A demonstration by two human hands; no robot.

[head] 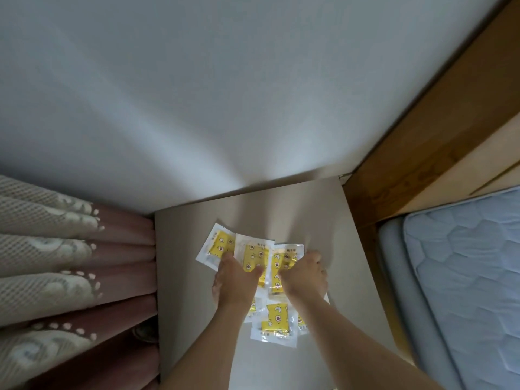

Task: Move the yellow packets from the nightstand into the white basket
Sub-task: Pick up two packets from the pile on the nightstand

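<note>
Along the left edge hangs a pink curtain (70,263) with a cream lace overlay, beside the white nightstand (183,305). On its top lies a loose spread of yellow packets (254,257) in clear wrappers, some overlapping, one more packet (275,322) nearer between the forearms. Left hand (235,274) lies palm down on the far packets, thumb out to the right; its fingers are hidden beneath the hand, so I cannot tell whether they grip. Right hand (305,274) sits just beside it on the right packets, fingers (315,256) curled down; a grip cannot be confirmed. Right of the nightstand are a wooden bed frame (422,164) and a pale blue quilted mattress (464,263).
</note>
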